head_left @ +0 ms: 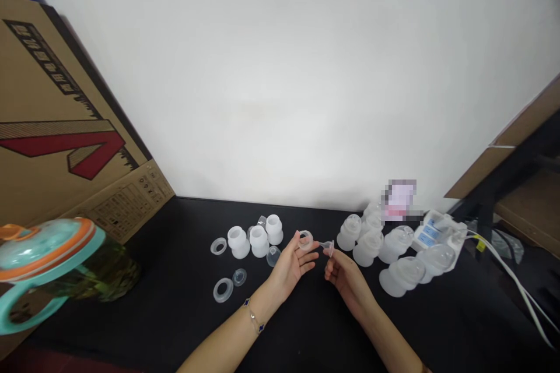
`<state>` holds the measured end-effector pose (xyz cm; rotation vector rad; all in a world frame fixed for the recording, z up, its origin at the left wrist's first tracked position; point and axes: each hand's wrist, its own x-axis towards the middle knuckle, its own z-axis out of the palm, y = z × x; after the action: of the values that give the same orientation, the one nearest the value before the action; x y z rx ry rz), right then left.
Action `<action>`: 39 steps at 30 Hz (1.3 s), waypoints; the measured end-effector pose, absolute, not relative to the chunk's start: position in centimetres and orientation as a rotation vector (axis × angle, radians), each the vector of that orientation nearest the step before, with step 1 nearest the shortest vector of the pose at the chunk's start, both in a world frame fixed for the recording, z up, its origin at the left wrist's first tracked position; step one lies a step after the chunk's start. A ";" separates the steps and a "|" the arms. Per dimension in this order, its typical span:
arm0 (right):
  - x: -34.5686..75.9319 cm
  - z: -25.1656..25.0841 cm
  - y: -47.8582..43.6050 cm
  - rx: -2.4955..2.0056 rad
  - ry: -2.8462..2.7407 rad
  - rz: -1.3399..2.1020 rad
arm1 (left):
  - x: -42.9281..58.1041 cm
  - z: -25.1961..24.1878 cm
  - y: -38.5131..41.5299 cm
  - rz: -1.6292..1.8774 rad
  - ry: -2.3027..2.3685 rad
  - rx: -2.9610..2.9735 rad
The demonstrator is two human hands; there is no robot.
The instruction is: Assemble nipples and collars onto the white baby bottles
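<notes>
My left hand [289, 265] holds a translucent screw ring [305, 239] between thumb and index finger, its other fingers loosely bent. A clear bottle nipple [327, 247] is pinched in my right hand [345, 277], its tip pointing left at the ring, close to it. Left of my hands stand white, open-necked small bottles [238, 242]. Loose rings [223, 290] and a loose nipple [239, 277] lie in front of them, with another nipple [273, 256] beside my left hand. On the right, several capped bottles [368, 247] stand in a group; two more [402, 276] sit nearer the front.
A pitcher with a turquoise and orange lid [48, 247] stands at the left before a cardboard box [65, 111]. A white power strip [437, 230] with a white cable [511, 268] lies at the right. A white wall [280, 81] rises behind the black table [166, 315].
</notes>
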<state>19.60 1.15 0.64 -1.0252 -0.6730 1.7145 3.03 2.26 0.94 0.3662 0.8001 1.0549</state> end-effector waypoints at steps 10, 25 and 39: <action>19.6 0.6 1.1 -1.023 -0.648 1.728 | 3.0 1.5 1.7 1.104 0.795 0.495; 19.5 -0.5 1.3 -0.977 -0.550 1.809 | 3.4 2.3 1.1 1.293 0.958 1.020; 19.7 -0.3 1.4 -0.815 -0.404 1.915 | 3.3 1.3 1.3 1.304 0.997 1.179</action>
<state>19.68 1.42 -0.26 -0.8148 -0.4035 1.9150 3.25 1.33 1.31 1.1793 0.9974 1.3036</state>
